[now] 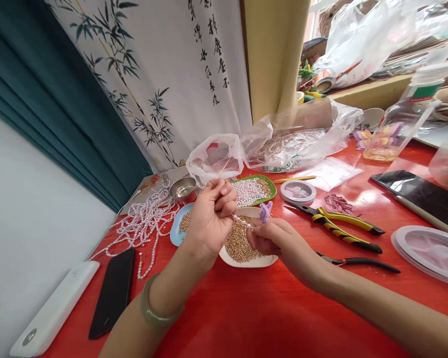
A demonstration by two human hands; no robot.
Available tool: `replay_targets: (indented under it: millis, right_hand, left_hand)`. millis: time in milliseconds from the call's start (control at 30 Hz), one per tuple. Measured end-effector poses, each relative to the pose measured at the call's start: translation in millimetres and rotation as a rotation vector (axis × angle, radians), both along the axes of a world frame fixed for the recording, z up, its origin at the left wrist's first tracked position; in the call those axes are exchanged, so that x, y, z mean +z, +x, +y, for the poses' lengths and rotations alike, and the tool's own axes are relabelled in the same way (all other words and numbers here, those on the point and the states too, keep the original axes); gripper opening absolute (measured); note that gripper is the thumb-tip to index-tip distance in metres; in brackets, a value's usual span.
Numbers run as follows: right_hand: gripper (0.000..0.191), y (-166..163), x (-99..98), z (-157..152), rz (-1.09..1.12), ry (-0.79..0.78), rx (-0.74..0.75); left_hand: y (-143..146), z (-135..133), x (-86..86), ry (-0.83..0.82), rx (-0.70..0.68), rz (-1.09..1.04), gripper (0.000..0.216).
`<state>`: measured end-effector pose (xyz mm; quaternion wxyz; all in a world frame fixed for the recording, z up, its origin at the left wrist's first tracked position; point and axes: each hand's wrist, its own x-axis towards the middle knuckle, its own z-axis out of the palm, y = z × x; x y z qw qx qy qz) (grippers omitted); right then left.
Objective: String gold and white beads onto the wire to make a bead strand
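Red glossy tabletop (224, 318) fills lower frame. Left hand (213, 215) curled closed, right hand (272, 235) pinching, mid-frame; rounded white dish (242, 265) of small gold beads (242, 246) beneath. Short white-beaded strand (242, 222) held between both; better kept taut, low over dish. Fuzzy purple piece (266, 211) by right hand. Strand ends hidden inside grip.

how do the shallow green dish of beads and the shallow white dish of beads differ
The shallow green dish holds mostly pale, pearly round beads with some gold ones at its right end; the shallow white dish shows only gold round beads. The green dish lies farther from the person, the white dish nearer. Both sit on the red table, and the left hand partly hides both.
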<state>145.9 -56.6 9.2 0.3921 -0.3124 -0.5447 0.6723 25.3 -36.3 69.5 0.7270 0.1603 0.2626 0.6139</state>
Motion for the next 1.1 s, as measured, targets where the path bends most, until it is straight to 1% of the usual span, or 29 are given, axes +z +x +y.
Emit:
replay_targets:
  millis: [100,200,300,433,533,700,933,1100]
  right_hand:
    - [0.024,1.0,1.1,-0.8,-0.038,-0.003,0.03]
    - [0.021,2.0,2.9,-1.3,-0.019,-0.002,0.082]
    - [0.019,2.1,1.2,-0.6,0.017,0.038,0.055]
    - [0.018,0.9,-0.9,0.2,0.001,0.029,0.021]
    - [0.019,0.4,2.1,-1.0,-0.032,0.04,0.014]
    - [0.02,1.2,6.9,-3.0,-0.04,0.063,0.063]
    - [0.016,0.5,5.2,-3.0,-0.02,0.071,-0.001]
    - [0.017,0.6,9.1,-4.7,-0.041,0.08,-0.004]
  left_hand:
    - [1.4,-1.6,-1.3,0.02,-0.024,-0.006,0.027]
    - [3.5,-3.3,-3.1,0.023,-0.031,0.005,0.026]
    - [4.3,-2.9,-4.3,0.02,-0.027,0.018,0.026]
    - [3.8,-1.5,-5.1,0.032,-0.02,0.013,0.026]
    - [4.5,-3.2,-5.0,0.022,-0.018,0.028,0.026]
    - [8.1,-7.3,-4.7,0.007,-0.023,0.039,0.025]
    - [9.9,-7.5,-4.2,-0.01,-0.021,0.039,0.025]
    - [11.5,-10.4,-3.6,-0.014,-0.027,0.023,0.023]
